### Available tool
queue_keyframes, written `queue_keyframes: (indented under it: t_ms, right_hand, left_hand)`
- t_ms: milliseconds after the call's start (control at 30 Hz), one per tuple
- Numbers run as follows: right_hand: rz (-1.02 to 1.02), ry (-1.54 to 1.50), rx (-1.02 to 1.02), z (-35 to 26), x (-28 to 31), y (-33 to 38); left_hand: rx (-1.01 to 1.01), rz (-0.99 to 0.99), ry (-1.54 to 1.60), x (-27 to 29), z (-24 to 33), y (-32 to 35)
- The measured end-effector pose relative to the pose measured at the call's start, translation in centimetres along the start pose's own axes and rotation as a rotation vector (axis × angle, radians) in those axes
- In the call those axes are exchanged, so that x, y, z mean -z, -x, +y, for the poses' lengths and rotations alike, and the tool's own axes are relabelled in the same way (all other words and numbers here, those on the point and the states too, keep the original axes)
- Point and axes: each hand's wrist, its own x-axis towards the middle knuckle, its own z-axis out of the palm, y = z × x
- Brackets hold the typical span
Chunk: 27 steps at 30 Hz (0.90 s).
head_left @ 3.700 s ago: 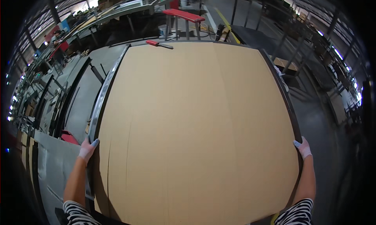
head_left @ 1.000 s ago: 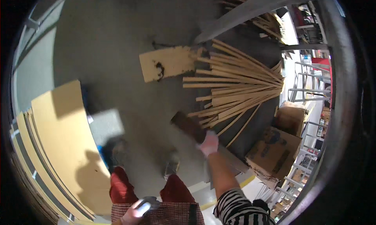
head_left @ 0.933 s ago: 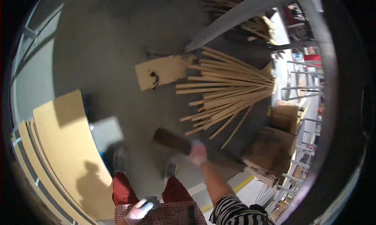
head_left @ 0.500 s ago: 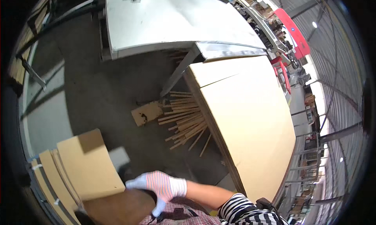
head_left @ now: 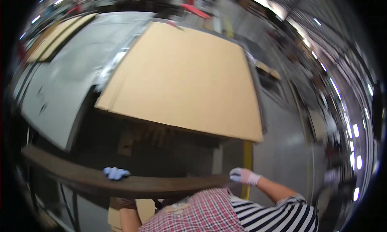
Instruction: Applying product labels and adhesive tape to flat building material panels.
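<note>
A long dark brown board (head_left: pixel 169 185) lies crosswise in front of my body, running from the far left to my right side. My left hand (head_left: pixel 116 174), in a glove with light blue fingers, is closed over its far edge; the palm is hidden behind the board. At the board's right end, my right hand (head_left: pixel 245 176) grips it with bent fingers, in a whitish glove with a blue fingertip area. Beyond the board stands a table or stack topped with a tan sheet (head_left: pixel 185 78). Motion blurs parts of the picture.
A grey-white tabletop (head_left: pixel 60 78) adjoins the tan sheet's left side. Under the tan sheet, blurred wooden strips (head_left: pixel 149 136) lie in shadow. A yellow floor line (head_left: pixel 247 163) runs past my right hand. Tan panels (head_left: pixel 144 210) stand low beside my left forearm.
My view has swung to the right, bringing the tan-topped table in front of me. The brown board, low at the left before, now spans my front, and both hands are on it.
</note>
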Motion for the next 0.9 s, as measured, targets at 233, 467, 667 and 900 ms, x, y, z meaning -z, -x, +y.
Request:
queue_keyframes:
  t_ms: [233,467,667,900]
  right_hand:
    - [0.695,-1.021,-0.488,6.1,-9.2,11.0]
    - [1.296,-1.068,-0.664,6.2,-15.0,12.7]
    - [1.678,-1.564,-0.499,8.1,1.2,8.3]
    - [1.692,-1.794,-0.579,4.2,2.5,5.1]
  left_hand:
    - [0.165,0.125,-0.032,2.1,-3.3,1.0]
    - [0.262,0.267,-0.285,-5.8,-5.2,-1.1]
    - [-0.277,0.254,-0.874,-10.6,10.9,-14.3]
    - [-0.275,0.64,-0.755,3.1,20.1,-20.8]
